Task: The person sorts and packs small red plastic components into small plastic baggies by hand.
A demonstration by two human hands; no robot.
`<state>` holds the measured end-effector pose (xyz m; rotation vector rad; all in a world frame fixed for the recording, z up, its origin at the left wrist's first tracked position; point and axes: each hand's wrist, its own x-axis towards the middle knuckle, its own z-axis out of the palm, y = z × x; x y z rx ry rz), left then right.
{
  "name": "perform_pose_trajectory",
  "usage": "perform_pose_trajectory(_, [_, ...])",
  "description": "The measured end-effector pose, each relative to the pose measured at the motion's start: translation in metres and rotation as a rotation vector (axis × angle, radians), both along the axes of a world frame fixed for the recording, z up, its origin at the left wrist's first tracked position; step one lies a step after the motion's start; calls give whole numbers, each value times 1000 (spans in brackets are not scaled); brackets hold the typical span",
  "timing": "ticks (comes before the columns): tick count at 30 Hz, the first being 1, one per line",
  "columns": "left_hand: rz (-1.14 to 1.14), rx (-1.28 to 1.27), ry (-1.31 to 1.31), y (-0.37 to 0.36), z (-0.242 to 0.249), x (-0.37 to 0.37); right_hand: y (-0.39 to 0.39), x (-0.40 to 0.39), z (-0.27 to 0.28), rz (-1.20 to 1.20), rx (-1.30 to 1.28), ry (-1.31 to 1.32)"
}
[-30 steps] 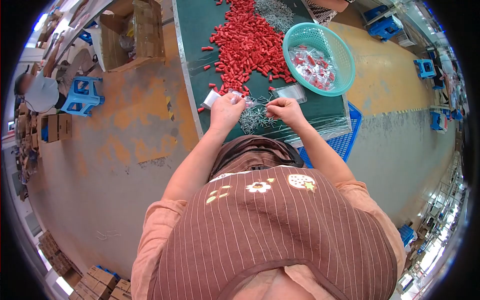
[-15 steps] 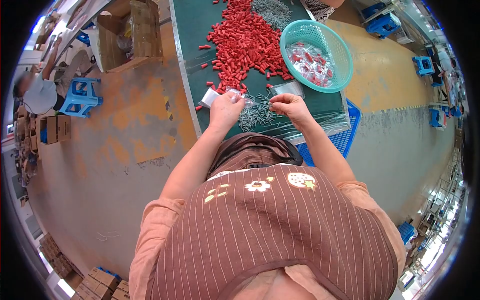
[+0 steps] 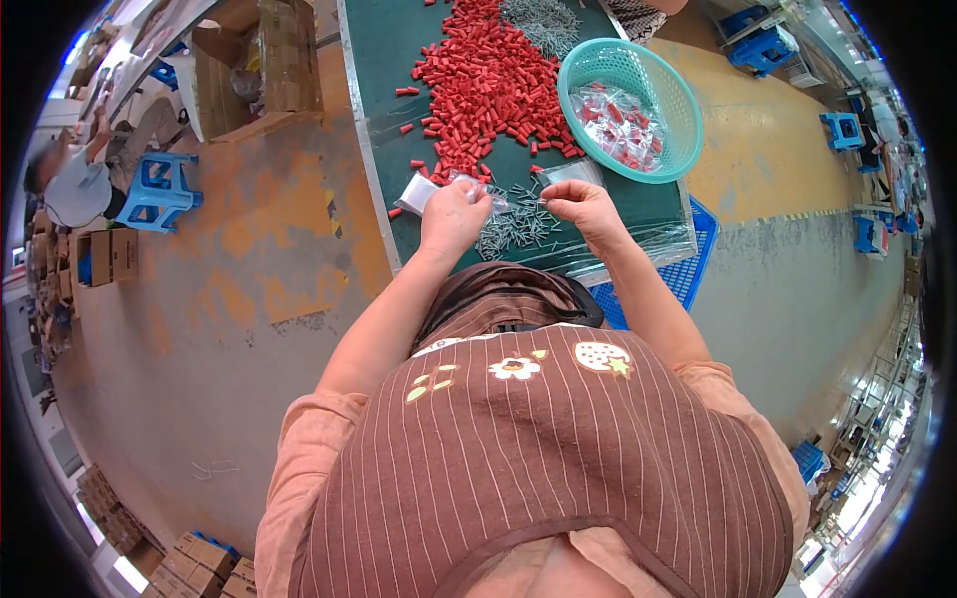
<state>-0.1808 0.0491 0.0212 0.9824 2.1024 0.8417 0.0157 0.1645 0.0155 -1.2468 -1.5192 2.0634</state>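
Observation:
My left hand (image 3: 456, 215) is closed on a small clear plastic bag (image 3: 465, 183), held over the near end of the table. Under and beside it is a stack of white-looking plastic bags (image 3: 416, 191). My right hand (image 3: 590, 213) makes a pinch at the right edge of a small pile of grey screws (image 3: 510, 231); a tiny shiny bit shows at its fingertips, too small to name. Just beyond that hand lies another stack of clear bags (image 3: 572, 173). A large heap of red plastic plugs (image 3: 488, 85) spreads beyond both hands.
A turquoise basket (image 3: 688, 130) with filled bags stands at the table's right edge. More grey screws (image 3: 543, 25) lie at the far end, near another person's arm (image 3: 666, 5). A blue crate (image 3: 703, 239) sits below right. A cardboard box (image 3: 299, 70) and blue stool (image 3: 159, 194) stand left.
My right hand has lifted slightly and shifted a little right from the screw pile, still pinched. My left hand keeps the bag, moved very slightly to the right.

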Motion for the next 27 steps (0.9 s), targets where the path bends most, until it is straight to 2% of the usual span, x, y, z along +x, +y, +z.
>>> perform_pose_trajectory(4, [-34,-25,23,3,1,3,-6,-6,21,31,63,33])
perform_pose_trajectory(7, [-48,4,84,7,-2,8,-19,-19,42,131,366,22])
perform_pose_trajectory(10, [-82,19,71,10,10,14,-28,-32,57,203,867,-96])
perform_pose_trajectory(13, [-94,-19,65,11,22,17,-28,-35,63,364,1195,-266])
perform_pose_trajectory(19, [-93,-56,30,11,21,17,-27,-38,56,479,1325,-354])
perform_pose_trajectory(22, [-72,-47,9,11,18,16,-24,-38,63,489,1167,-313])
perform_pose_trajectory(27, [-33,-32,-58,11,14,11,-3,-32,57,354,913,-273])
